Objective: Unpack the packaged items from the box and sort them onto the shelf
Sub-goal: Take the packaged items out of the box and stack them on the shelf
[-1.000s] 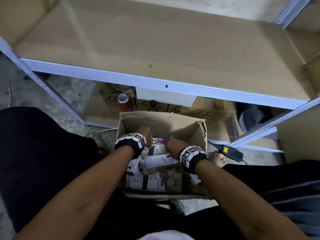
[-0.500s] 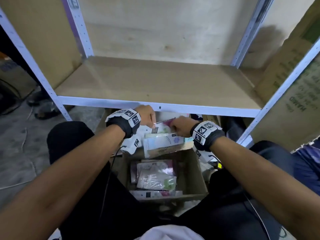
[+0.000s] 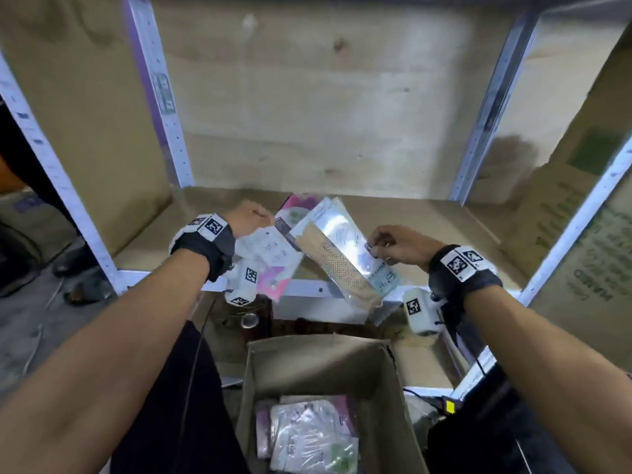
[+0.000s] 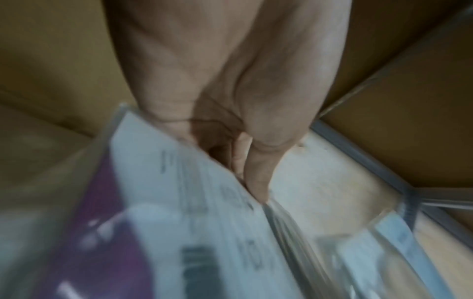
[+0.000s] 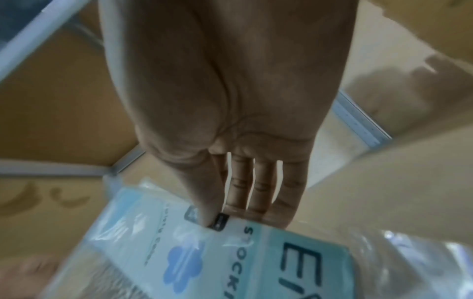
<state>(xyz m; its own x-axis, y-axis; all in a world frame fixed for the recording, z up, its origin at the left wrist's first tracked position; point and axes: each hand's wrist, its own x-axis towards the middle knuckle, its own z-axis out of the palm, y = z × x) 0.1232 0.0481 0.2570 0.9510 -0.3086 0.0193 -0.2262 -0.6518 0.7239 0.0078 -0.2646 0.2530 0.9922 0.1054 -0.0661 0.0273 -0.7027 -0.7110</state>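
Note:
My left hand (image 3: pixel 251 220) grips a bundle of flat white-and-pink packets (image 3: pixel 273 249) above the front of the wooden shelf board (image 3: pixel 437 220); the left wrist view shows thumb and fingers pinching the white-and-purple packets (image 4: pixel 194 202). My right hand (image 3: pixel 386 242) pinches the edge of a clear packet with beige stockings and a pale blue card (image 3: pixel 342 254), seen close as the blue-card packet (image 5: pixel 230 252). The open cardboard box (image 3: pixel 328 364) sits below between my knees, with several more packets (image 3: pixel 307 436) inside.
White metal uprights (image 3: pixel 160 97) (image 3: pixel 492 97) frame the shelf bay, with its pale front rail (image 3: pixel 307 289). A printed cardboard carton (image 3: pixel 588 254) stands to the right. A can (image 3: pixel 249 319) and clutter lie under the shelf. Concrete floor (image 3: pixel 34 319) is at the left.
Both hands have lifted the packets out of the box and up over the shelf's front edge. My head has tilted up, so the box now sits low in the view.

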